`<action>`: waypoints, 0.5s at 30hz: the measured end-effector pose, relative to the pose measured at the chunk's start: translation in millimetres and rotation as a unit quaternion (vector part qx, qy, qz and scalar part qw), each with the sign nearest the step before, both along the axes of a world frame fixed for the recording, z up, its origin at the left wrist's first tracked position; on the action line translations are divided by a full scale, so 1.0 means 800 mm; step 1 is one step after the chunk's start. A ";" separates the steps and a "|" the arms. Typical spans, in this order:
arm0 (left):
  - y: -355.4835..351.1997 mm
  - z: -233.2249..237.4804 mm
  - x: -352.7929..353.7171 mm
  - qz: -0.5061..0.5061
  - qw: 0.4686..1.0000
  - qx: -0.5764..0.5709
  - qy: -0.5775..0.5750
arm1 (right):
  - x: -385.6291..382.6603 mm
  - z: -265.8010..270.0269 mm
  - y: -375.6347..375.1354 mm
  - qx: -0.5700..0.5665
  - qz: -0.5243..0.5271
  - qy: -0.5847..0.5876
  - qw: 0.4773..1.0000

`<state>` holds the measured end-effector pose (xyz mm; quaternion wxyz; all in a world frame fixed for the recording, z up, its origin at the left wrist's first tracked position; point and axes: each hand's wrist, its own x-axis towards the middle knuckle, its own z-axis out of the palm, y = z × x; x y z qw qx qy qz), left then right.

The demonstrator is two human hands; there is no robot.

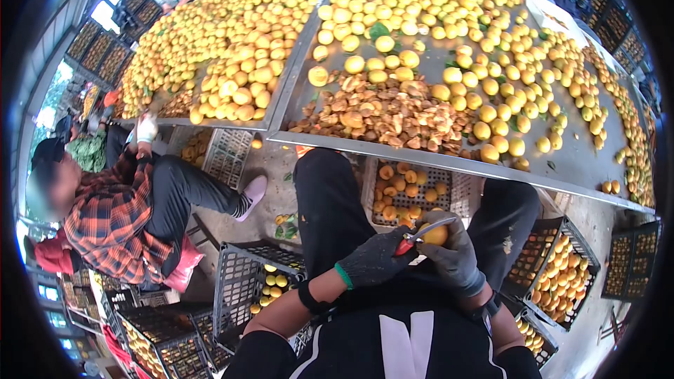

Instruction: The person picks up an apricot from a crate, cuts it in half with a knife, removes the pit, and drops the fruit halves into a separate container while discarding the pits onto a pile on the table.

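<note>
My left hand, in a dark knit glove with a green cuff, is closed around the red handle of a curved knife. In my right hand, gloved in grey, is a yellow-orange fruit, held by wrapped fingers. The blade lies against the upper side of this fruit. Both hands are close together above my lap. Below the table edge, a light crate with orange fruits stands between my knees.
A metal table carries many yellow fruits and a heap of brown peelings. Black crates of fruit stand at both sides. A co-worker in a plaid shirt sits at the left; others are behind the table.
</note>
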<state>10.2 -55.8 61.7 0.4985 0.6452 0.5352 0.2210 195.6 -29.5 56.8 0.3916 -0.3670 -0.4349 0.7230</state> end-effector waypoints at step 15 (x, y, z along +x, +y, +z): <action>-0.003 -0.013 -0.001 0.106 0.994 0.015 0.016 | -0.018 -0.015 -0.002 -0.019 0.023 0.163 0.986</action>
